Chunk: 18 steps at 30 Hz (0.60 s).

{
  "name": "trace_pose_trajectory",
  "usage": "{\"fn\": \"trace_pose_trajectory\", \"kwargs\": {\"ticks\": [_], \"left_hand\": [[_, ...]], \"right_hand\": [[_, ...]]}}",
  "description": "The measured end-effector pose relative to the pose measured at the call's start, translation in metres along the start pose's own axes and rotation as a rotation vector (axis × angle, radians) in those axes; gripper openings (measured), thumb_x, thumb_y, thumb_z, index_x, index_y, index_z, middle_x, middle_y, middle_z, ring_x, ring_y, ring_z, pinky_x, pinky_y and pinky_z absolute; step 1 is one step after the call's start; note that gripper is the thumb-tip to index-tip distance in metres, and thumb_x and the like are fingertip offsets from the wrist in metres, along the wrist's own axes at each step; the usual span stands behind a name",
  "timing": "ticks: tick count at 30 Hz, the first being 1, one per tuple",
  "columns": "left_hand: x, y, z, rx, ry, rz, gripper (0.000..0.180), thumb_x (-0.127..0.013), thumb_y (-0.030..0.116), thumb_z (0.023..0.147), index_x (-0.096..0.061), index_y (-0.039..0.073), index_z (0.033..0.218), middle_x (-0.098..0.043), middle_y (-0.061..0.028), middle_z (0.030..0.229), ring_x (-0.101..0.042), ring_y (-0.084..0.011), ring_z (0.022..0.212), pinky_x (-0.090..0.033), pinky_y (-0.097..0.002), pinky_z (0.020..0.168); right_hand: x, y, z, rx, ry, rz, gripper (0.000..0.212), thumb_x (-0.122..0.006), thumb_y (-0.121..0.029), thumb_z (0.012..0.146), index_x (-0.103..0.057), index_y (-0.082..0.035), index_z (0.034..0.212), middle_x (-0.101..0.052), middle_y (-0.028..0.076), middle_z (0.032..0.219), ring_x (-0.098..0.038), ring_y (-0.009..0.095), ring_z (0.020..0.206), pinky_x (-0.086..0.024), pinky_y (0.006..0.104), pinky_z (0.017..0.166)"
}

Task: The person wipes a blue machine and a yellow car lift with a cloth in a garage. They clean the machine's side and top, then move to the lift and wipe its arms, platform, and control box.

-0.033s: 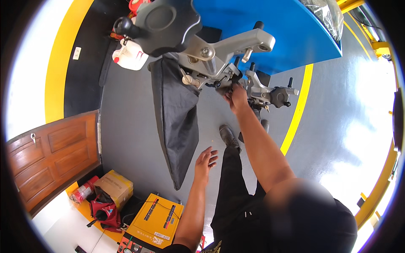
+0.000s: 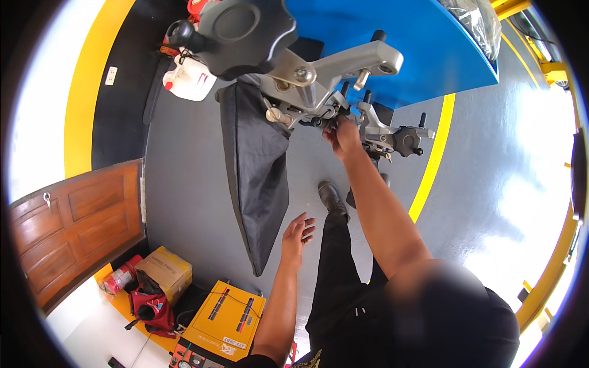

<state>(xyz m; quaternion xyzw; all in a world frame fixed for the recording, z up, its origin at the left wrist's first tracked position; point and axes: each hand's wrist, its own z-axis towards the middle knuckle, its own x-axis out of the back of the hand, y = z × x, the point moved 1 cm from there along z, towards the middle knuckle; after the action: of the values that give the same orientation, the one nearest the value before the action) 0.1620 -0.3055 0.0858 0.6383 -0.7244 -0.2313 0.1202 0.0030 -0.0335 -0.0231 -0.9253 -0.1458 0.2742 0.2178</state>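
My right hand (image 2: 345,136) reaches up to the underside of a grey metal clamp (image 2: 350,60). Its fingers are curled around a small dark part there, which they mostly hide. A large black star-shaped knob (image 2: 244,35) tops the clamp close to me. Behind my right hand is a second, similar clamp (image 2: 386,138) with its own dark knob. A black cloth cover (image 2: 254,178) hangs below the nearer clamp, to the left. My left hand (image 2: 299,230) is held low beside the cloth's lower end, fingers apart, with nothing in it.
A blue panel (image 2: 405,49) stands behind the clamps. At the left are a white jug (image 2: 189,78) and a wooden door (image 2: 80,227). Lower left, a yellow machine (image 2: 224,319), a cardboard box (image 2: 163,273) and a red bag (image 2: 152,313) sit together. A yellow line (image 2: 432,159) crosses the grey floor.
The fingers of my right hand have shifted slightly at the clamp's underside, covering the dark part differently. My left hand stays nearly in place, and the view has moved a little.
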Motion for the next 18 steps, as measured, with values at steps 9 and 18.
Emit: {"fn": "trace_pose_trajectory", "kwargs": {"ticks": [9,18], "left_hand": [[0.002,-0.009,0.011,0.018,-0.028,-0.035,0.043,-0.053,0.034,0.107,-0.057,0.012,0.144,-0.069,-0.0059,0.127,-0.064,-0.0171,0.110,-0.048,-0.0335,0.092],[-0.060,0.041,0.034,-0.083,-0.108,0.017,0.045,-0.052,0.036,0.107,-0.055,0.011,0.144,-0.069,-0.0044,0.126,-0.063,-0.0150,0.109,-0.047,-0.0327,0.093]], "right_hand": [[0.001,-0.042,-0.074,0.328,0.096,-0.676,0.027,-0.052,-0.016,0.094,-0.068,-0.003,0.112,-0.062,0.005,0.074,-0.061,0.014,0.058,-0.049,0.0287,0.051],[-0.053,-0.051,-0.074,0.760,0.229,-1.331,0.030,-0.060,-0.013,0.090,-0.068,-0.004,0.118,-0.072,0.026,0.094,-0.070,0.044,0.089,-0.055,0.0511,0.080]]}}
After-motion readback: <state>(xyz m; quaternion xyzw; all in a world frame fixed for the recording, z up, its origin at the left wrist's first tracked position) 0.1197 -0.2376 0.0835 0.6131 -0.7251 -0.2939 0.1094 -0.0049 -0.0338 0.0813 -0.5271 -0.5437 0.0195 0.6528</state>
